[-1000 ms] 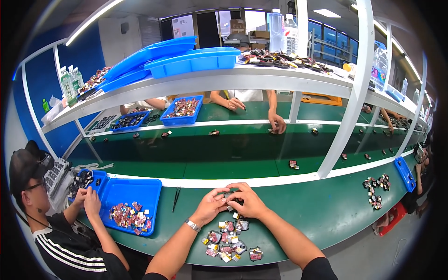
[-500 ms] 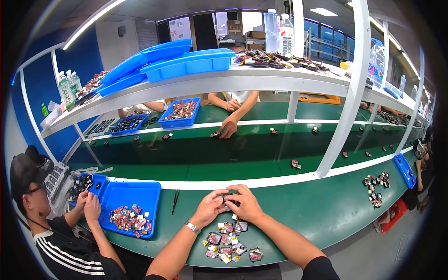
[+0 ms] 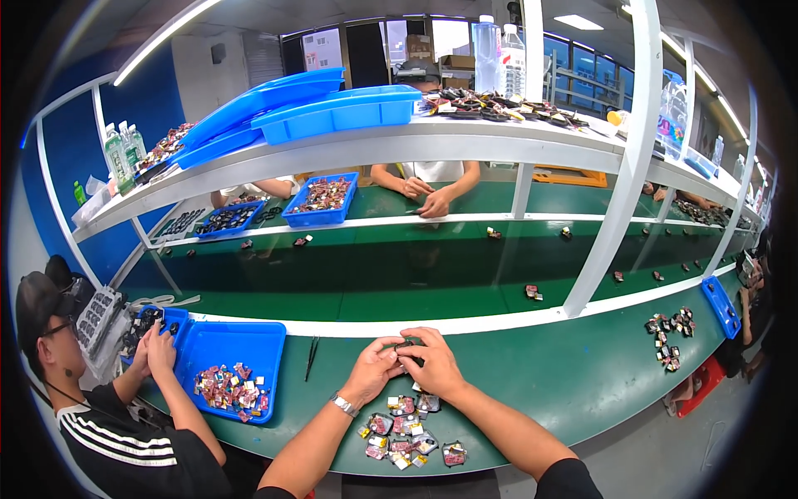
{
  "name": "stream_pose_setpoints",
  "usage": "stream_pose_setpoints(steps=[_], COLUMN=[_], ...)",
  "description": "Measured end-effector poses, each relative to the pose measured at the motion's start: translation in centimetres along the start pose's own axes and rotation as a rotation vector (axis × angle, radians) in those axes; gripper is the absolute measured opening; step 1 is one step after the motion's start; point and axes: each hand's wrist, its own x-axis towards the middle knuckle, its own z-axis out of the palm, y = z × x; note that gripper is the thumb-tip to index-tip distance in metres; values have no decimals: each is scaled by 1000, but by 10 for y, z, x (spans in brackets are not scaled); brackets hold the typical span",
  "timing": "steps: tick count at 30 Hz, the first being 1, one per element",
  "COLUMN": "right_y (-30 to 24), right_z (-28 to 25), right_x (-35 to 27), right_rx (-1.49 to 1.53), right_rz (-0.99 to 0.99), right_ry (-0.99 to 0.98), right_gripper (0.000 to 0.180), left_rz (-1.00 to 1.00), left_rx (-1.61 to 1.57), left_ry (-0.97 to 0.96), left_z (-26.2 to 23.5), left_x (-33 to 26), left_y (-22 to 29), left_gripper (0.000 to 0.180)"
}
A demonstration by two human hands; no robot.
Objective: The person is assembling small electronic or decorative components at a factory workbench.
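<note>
A small black casing, mostly covered by fingers, is pinched between my two hands above the green bench. My left hand, with a metal watch band at the wrist, closes on its left side. Fingers of my right hand curl over it from the other side. Just below my hands lies a loose group of small electronic assemblies, with red circuit boards, black casings and yellow-and-white pieces. Black tweezers rest on the bench to the left of my hands.
At left, a person handles small parts beside a blue tray of red boards. A white rail separates my bench from the green belt, which carries spaced assemblies. White posts hold a loaded shelf. More assemblies lie at right.
Assemblies on the belt have shifted slightly right. The person across has drawn a hand back from the belt, bringing both hands together. My hands stay nearly in place, with small finger movements.
</note>
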Motion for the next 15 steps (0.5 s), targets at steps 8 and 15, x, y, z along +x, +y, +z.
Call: stream_pose_setpoints(steps=[8, 15], right_y=[1, -3], right_z=[-1, -5], right_x=[-1, 1], right_rx=[31, 11], right_rz=[12, -107], right_ry=[4, -38], right_gripper=[16, 21], left_rz=[1, 37], left_rx=[4, 21], left_ry=[-32, 2], left_z=[-2, -1], left_x=[1, 0], left_y=[-2, -1], left_gripper=[26, 27])
